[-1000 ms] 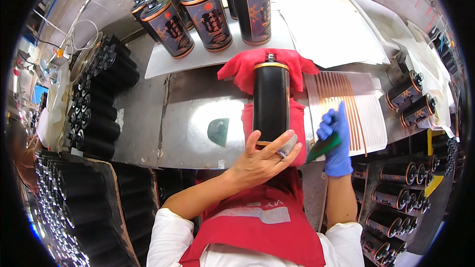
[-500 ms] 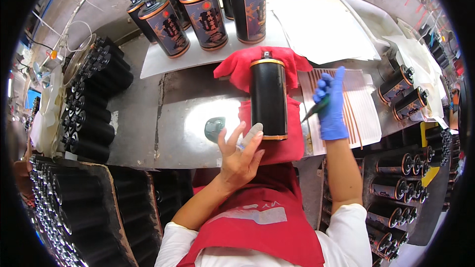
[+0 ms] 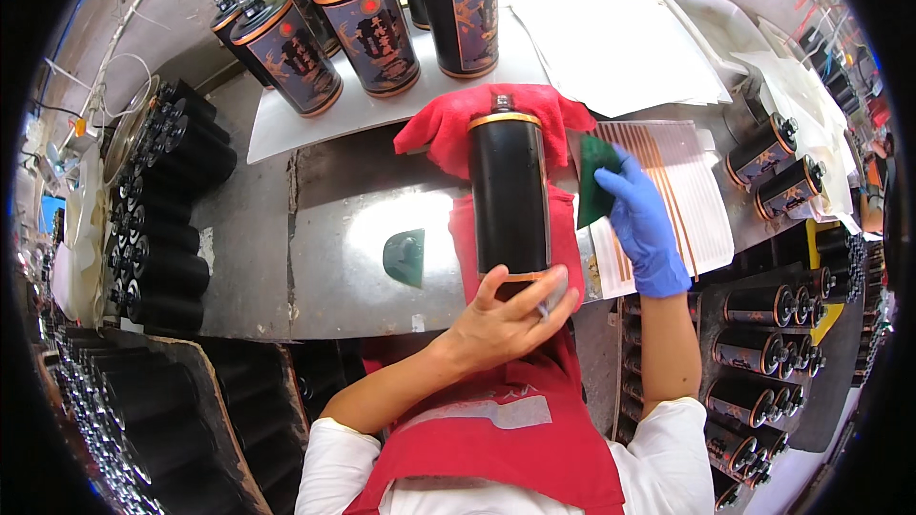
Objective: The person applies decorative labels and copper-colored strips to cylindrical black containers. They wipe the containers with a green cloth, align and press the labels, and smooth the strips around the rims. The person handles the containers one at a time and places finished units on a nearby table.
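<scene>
A plain black bottle point(image 3: 509, 195) with copper-coloured rims and a clear stopper lies on red cloth point(image 3: 434, 133), its neck pointing away from me. My left hand point(image 3: 501, 319) is bent around the bottle's near end, its fingertips against the bottom rim; one finger wears a pale cover. In a blue glove, my right hand point(image 3: 644, 219) pinches a thin dark green scraper point(image 3: 597, 181) between thumb and fingers, just right of the bottle. A sheet of striped paper point(image 3: 701, 200) with thin brown strips lies beneath that hand. Left of the bottle, a translucent green piece point(image 3: 404, 258) rests on the metal table.
Several decorated black bottles point(image 3: 365, 33) stand on a white board at the back. Plain black bottles point(image 3: 172, 257) are stacked at the left. White sheets point(image 3: 611, 48) lie at the back right, with two decorated bottles point(image 3: 763, 153) beyond the striped paper. Bottle racks point(image 3: 754, 362) flank me below.
My left hand has moved right, onto the bottle's near end. My right hand has turned and brought the green scraper up beside the bottle. The view has shifted slightly.
</scene>
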`<state>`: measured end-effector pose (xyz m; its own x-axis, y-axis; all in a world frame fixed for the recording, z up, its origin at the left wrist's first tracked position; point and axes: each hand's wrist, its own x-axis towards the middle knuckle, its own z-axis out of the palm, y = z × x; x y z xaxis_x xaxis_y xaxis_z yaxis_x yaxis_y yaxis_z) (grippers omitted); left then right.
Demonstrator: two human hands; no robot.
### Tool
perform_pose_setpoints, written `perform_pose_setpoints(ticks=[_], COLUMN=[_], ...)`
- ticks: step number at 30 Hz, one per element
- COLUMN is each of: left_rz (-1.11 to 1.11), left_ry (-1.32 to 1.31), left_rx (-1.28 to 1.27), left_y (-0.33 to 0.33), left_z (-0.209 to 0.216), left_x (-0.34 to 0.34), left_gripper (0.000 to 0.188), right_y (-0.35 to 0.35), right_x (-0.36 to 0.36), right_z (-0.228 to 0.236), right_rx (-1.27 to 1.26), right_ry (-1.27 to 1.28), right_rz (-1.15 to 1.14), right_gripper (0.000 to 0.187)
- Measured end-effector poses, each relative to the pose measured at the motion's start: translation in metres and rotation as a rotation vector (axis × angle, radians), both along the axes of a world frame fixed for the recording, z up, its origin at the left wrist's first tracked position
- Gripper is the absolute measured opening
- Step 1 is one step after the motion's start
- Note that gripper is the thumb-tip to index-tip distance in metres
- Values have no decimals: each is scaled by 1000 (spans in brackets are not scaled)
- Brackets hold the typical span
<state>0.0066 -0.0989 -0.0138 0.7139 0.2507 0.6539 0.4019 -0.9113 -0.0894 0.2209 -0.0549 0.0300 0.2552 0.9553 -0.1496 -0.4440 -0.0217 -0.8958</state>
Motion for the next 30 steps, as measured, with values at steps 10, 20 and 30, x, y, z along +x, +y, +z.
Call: perform_pose_setpoints(ticks=[10, 20, 30], left_rz=[196, 53, 10], left_ry=[-437, -444, -496], left_rx=[-479, -718, -679], left_y=[16, 44, 44], left_z=[-2, -3, 1], left_x=[-35, -6, -6], left_gripper=[72, 91, 79], right_y=[-61, -88, -107], right_x=[-16, -47, -47], right_z=[45, 35, 0], right_rx=[743, 187, -191], right_ry=[-1486, -919, -707], right_rz=[597, -19, -185], right_gripper=[30, 28, 33])
